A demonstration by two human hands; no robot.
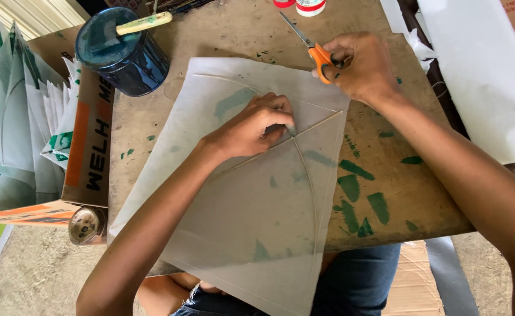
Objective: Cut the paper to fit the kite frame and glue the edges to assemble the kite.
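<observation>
A translucent white paper kite (251, 199) with thin bamboo sticks lies flat on a worn wooden board (380, 193) marked with green paint. My left hand (256, 124) presses down on the kite where the sticks cross, fingertips pinched at the joint. My right hand (360, 65) grips orange-handled scissors (311, 47) at the kite's upper right edge, blades pointing up and left over the board.
A dark blue tin (122, 50) with a pale-handled tool across its lid stands at the upper left. A cardboard box (84, 146) of folded white and green paper sits on the left. White sheets (486, 70) lie at the right. Small containers (310, 6) stand at the top edge.
</observation>
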